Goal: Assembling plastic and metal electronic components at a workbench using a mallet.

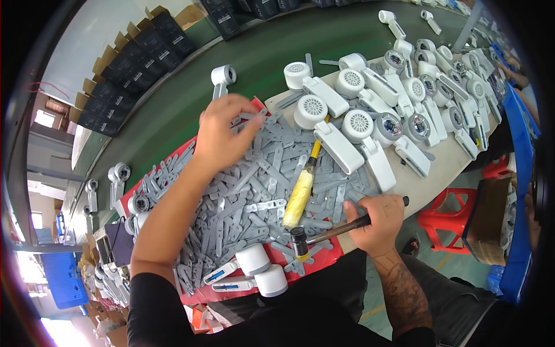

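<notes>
Presently, head view, one entry per item:

Left hand [222, 136]: palm down, fingers curled onto the far edge of the heap of grey plastic strips [254, 191]; it appears to pinch one or two strips, but I cannot tell for certain.

Right hand [378, 220]: closed in a fist round the handle of a small hammer [324, 232], near right of the heap.

Hammer axis: handle runs from the right fist leftward and slightly nearer; black head rests at the near edge of the strips.

Grey plastic strips: loose pile on a red tray [315, 261], lying at all angles; they lie directly under and nearer than the left fingers, so the left hand is the closer one to them.

Yellow-handled tool [302, 194]: lies on the heap, long axis near to far, between the two hands.

White fan-like housings [370, 110]: crowded on the beige board, far right.

Two white units [254, 272]: near edge of the tray, just left of the hammer head.

Green conveyor belt [173, 110]: far left, carrying single white units.
</notes>
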### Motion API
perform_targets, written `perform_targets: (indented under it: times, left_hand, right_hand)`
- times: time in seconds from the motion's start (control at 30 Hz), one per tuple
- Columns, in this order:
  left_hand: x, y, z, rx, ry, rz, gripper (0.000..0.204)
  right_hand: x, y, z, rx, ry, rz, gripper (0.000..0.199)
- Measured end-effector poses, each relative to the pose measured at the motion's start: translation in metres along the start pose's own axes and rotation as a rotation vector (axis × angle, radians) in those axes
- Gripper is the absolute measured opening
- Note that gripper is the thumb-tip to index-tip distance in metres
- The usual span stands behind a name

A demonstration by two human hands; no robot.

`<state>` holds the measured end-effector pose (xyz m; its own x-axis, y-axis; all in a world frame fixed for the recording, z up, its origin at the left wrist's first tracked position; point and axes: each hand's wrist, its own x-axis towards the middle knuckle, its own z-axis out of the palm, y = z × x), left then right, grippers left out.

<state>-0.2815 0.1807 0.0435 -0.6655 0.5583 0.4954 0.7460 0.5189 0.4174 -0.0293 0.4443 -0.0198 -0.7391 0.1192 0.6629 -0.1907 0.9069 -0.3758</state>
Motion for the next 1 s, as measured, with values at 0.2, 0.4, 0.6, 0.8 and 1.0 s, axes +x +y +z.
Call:
perform_targets:
  times: [0.2, 0.4, 0.6, 0.8, 1.0]
  left_hand:
    - [0.168, -0.015, 0.094, 0.024, -0.19, -0.141, 0.027]
    - [0.239, -0.008, 0.184, 0.352, -0.436, -0.067, 0.034]
    - [0.27, -0.039, 0.214, 0.423, -0.649, -0.2, 0.029]
    - [0.267, -0.004, 0.187, 0.398, -0.715, -0.436, 0.044]
    - [0.261, -0.039, 0.179, 0.309, -0.579, -0.423, 0.036]
  right_hand:
    - [0.0, 0.005, -0.001, -0.006, -0.039, -0.009, 0.029]
    - [-0.007, 0.008, -0.002, 0.016, -0.094, 0.05, 0.03]
    - [-0.001, 0.006, -0.002, 0.036, -0.082, 0.038, 0.027]
    - [-0.002, 0.014, -0.002, 0.012, -0.067, 0.036, 0.024]
    - [-0.001, 0.007, 0.003, 0.033, -0.037, 0.02, 0.024]
